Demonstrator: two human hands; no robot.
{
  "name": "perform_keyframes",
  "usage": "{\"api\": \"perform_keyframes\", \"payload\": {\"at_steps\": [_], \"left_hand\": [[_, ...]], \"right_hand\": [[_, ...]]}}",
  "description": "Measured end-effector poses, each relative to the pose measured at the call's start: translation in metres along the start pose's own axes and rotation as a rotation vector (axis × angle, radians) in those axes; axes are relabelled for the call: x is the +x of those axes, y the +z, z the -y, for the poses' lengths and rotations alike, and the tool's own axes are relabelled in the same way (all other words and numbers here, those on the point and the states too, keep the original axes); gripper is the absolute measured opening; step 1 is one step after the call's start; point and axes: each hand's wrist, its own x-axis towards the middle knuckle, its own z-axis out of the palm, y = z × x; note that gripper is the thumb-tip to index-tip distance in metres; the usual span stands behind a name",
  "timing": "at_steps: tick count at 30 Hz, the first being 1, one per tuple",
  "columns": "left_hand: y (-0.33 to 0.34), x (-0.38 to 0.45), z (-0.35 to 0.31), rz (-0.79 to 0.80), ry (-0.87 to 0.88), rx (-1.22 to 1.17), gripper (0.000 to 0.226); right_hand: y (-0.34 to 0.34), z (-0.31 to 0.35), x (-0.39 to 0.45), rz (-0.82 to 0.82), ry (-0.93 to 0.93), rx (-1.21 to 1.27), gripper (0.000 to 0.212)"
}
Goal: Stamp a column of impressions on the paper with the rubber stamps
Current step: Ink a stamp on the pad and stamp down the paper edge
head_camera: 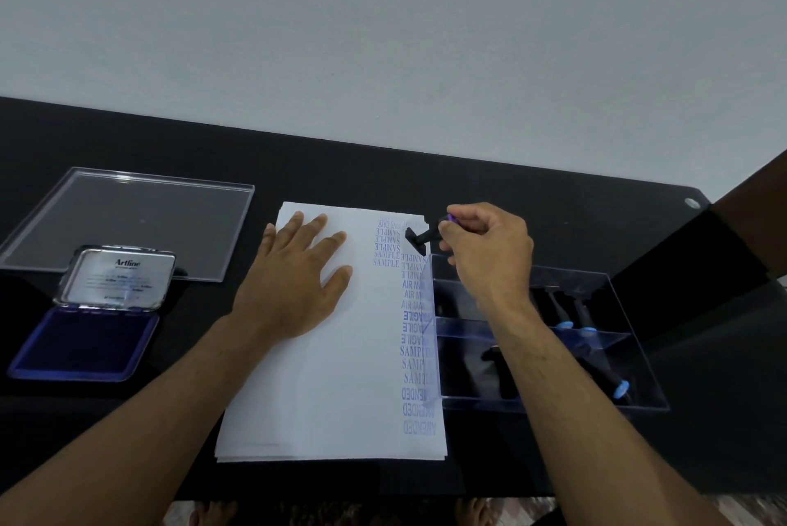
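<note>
Stamp (419, 239) in right hand (485, 246)

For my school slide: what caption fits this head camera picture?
Left hand steadies paper while right hand presses a stamp.

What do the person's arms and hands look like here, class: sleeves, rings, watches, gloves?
Both forearms are bare to the bottom of the view, with no sleeves showing. The left hand and right hand wear no gloves, and no rings, watch or wristband can be seen. The nails look short and unpainted.

"Artline" on ink-pad lid (118, 276); "SAMPLE" on paper (323, 376).
</note>
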Motion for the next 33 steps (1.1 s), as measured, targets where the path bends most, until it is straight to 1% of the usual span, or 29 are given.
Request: {"api": "perform_keyframes", "payload": {"at_steps": [8, 13, 16, 20, 25, 29, 33], "left_hand": [[-0.004, 0.001, -0.001, 0.023, -0.013, -0.002, 0.078], [-0.016, -0.010, -0.003, -0.021, -0.034, -0.056, 0.069], [-0.029, -0.029, 0.001, -0.055, -0.060, -0.108, 0.067], [-0.050, -0.061, 0.018, -0.070, -0.111, -0.109, 0.068], [-0.075, -0.103, 0.052, -0.100, -0.191, -0.096, 0.073], [-0.090, -0.136, 0.074, -0.139, -0.249, -0.077, 0.068], [-0.099, -0.162, 0.094, -0.148, -0.311, -0.049, 0.071]], "right_hand": [[0.002, 0.003, -0.003, -0.004, -0.007, -0.002, 0.017], [0.009, 0.016, -0.015, 0.030, -0.046, 0.001, 0.019], [0.022, 0.028, -0.027, 0.078, -0.061, -0.001, 0.019], [0.048, 0.043, -0.049, 0.143, -0.086, -0.009, 0.019], [0.085, 0.064, -0.084, 0.208, -0.162, -0.038, 0.015], [0.108, 0.080, -0.110, 0.285, -0.225, -0.060, 0.018], [0.127, 0.093, -0.134, 0.362, -0.302, -0.079, 0.021]]}}
